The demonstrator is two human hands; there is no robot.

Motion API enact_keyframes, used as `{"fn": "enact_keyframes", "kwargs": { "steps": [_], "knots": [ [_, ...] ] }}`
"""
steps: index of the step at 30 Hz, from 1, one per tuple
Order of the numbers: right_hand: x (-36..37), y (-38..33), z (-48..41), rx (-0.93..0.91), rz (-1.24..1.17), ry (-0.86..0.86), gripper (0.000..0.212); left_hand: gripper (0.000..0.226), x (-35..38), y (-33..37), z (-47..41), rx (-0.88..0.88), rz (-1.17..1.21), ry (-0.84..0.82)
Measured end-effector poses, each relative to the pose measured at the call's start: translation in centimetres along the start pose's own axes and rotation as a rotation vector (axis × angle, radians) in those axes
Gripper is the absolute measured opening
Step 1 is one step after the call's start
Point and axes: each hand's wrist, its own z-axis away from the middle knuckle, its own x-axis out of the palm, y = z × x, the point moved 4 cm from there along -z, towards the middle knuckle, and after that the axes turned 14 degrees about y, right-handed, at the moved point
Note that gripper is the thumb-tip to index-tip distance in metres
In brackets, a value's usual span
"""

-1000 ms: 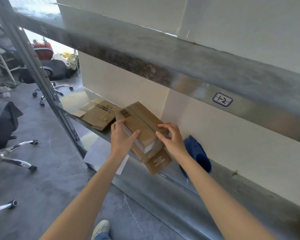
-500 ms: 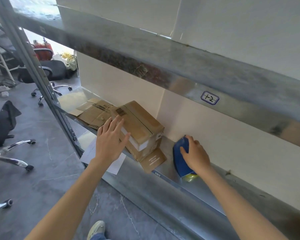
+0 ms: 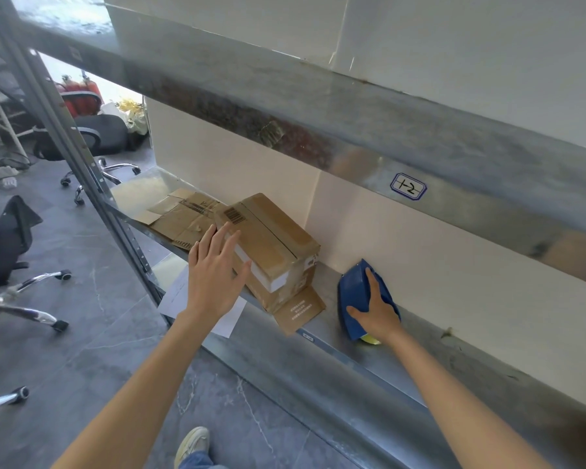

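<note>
Fingers (image 3: 372,282) of the right hand (image 3: 378,318) curled over the blue tape dispenser (image 3: 352,296), grasping it on the metal shelf (image 3: 369,362), right of centre in the frame and just beside the cardboard box (image 3: 274,242). The left hand (image 3: 214,282) was released, its straight, spread fingers laid against the box's near side at centre. Flattened cardboard (image 3: 183,218) lay on the shelf beyond the box, toward the upper left.

The box (image 3: 274,242) under the left grip (image 3: 214,279) is brown cardboard, with a black barcode and a white label. The tape dispenser (image 3: 352,292) under the right grip (image 3: 376,313) is dark blue, with a yellow-green roll. The shelf (image 3: 369,360) is grey metal.
</note>
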Motion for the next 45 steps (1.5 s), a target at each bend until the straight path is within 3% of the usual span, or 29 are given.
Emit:
{"fn": "enact_keyframes", "kwargs": {
  "steps": [9,15,22,26,31,45],
  "knots": [
    [-0.7,-0.3,-1.0,0.074,-0.144,-0.048,0.105,0.054,0.0,-0.5,0.3,-0.013,0.024,-0.013],
    [-1.7,-0.4,-1.1,0.085,-0.053,-0.021,0.099,0.052,-0.7,-0.8,0.1,0.013,0.04,0.009],
    [-4.7,-2.7,0.7,-0.162,0.158,0.158,0.066,0.052,-1.8,0.5,-0.6,0.074,0.12,0.023],
    [-7.2,-4.1,1.8,-0.33,0.227,0.181,0.069,0.046,-2.5,2.0,-1.3,0.085,0.191,0.001],
    [-10.1,-6.1,3.1,-0.506,0.292,0.165,0.07,0.039,-2.3,4.2,-2.0,0.105,0.336,-0.152],
    [-9.5,-10.5,5.1,-0.746,0.242,-0.02,0.081,0.046,-2.4,7.2,-2.4,0.082,0.678,-0.387]
  ]
}}
